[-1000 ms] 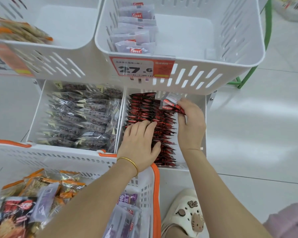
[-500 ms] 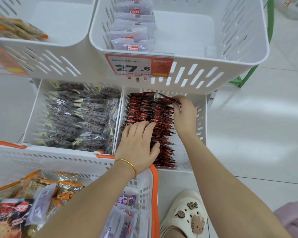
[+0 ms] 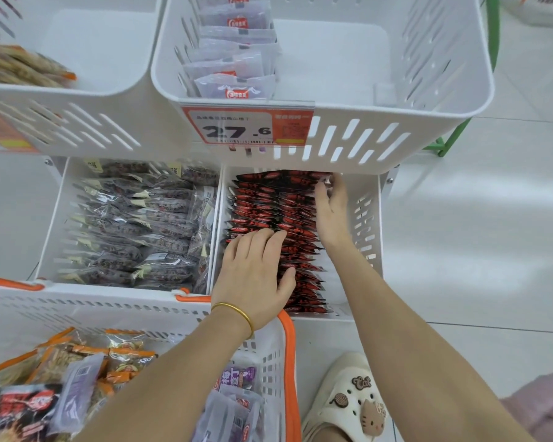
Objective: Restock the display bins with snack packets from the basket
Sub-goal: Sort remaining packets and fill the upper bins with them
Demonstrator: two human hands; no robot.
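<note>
Left hand point(image 3: 253, 275), right hand point(image 3: 331, 212) on packets point(image 3: 261, 202)

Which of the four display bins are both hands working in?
The lower right bin, filled with red-and-black packets; the left hand and right hand both touch that row.

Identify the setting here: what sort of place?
Probably a shop's snack aisle: tiered white display bins, a price tag reading 27.6 clipped to the upper one, and a basket of mixed packets for restocking.
</note>
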